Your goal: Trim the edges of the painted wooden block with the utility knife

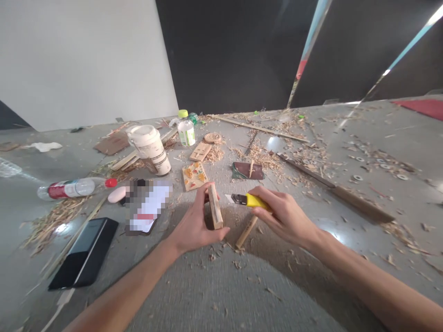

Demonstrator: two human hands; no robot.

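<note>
My left hand (194, 226) grips a small wooden block (215, 207) by its edges, thumb at the near end and fingers at the far end. In my right hand (282, 214) is a yellow utility knife (255, 201), its blade out and pointing left toward the block. A gap separates the blade tip from the wood. Below the knife a short bamboo stick (246, 233) lies on the floor, its upper end partly hidden by my right hand. Just beyond the block lies a square piece with orange decorations (194, 176).
A lidded cup (150, 150), a green-capped bottle (187, 131) and a red-capped bottle (78, 188) stand or lie left. A black device (85, 253) lies near my left arm. A long-bladed tool with a wooden handle (362, 203) lies right. Wood shavings (266, 154) litter the floor.
</note>
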